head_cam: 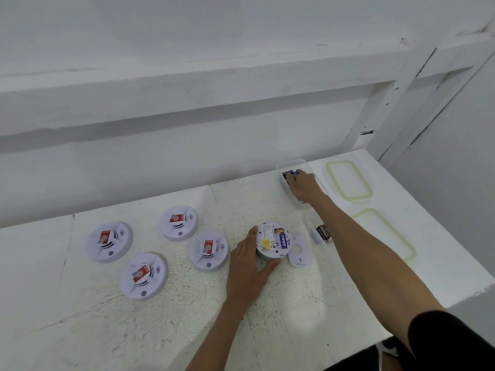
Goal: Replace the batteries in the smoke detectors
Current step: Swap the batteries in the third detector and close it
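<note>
Smoke detector [272, 243], back up, is resting on the table [187, 317], my left hand [246, 266] cupping its rim. Beyond it, rightward, my right hand [304, 187] is reaching into the battery box [294, 161], fingers curled; I cannot tell whether it is grasping anything. Battery bay [274, 236] is running lengthwise away from me.

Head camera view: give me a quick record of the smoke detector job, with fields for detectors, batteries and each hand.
closed detectors: four, face up, on the left of the table
open detector: back up, blue battery seated inside, cover plate beside it
loose batteries: dark, lying right of the cover plate
left hand: grips the open detector
right hand: reaches into the clear container, grip unclear
</note>
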Available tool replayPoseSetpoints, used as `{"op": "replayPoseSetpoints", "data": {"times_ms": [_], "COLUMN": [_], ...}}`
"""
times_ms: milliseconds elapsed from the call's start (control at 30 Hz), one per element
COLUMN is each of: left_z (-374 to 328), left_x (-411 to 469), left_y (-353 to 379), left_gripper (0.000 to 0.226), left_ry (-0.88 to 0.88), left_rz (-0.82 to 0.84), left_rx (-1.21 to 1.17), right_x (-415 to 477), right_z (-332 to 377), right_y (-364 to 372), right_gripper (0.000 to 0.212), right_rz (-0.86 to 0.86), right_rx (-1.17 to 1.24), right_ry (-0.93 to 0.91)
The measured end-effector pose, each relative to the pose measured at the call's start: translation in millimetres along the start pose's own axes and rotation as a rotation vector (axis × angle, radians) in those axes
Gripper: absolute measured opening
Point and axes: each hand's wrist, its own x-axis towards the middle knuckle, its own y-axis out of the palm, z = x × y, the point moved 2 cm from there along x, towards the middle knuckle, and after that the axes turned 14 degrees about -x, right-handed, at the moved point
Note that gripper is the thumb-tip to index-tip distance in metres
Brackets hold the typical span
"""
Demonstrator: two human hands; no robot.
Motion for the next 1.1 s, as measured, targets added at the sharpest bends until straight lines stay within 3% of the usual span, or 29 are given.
{"op": "replayPoseSetpoints", "data": {"times_ms": [200,400,600,800,1100], "left_z": [-0.6,-1.2,0.4,-0.2,3.2], "left_x": [-0.8,-1.2,-0.9,-0.8,-0.1], "left_y": [0.0,-0.1,-0.3,-0.6,0.6], "left_gripper": [0.091,0.091,0.092,0.092,0.093], "left_ry": [-0.007,-0.002,0.004,0.007,0.008], "left_rz": [-0.012,-0.012,-0.005,-0.006,-0.016], "left_rx": [0.017,0.029,0.053,0.046,0.011], "right_x": [-0.2,-8.3,-17.4,-38.8,-69.8], "right_z": [-9.0,-10.9,-11.5,-9.8,-1.0], "right_y": [2.4,1.2,-5.4,-23.6,-34.6], "right_gripper": [0.054,0.047,0.014,0.009,0.029], "right_rz": [-0.022,-0.176,-0.221,-0.359,-0.344], "right_rx": [0.051,0.092,0.211,0.396,0.503], "right_ry": [0.000,-0.054,0.017,0.076,-0.046]}}
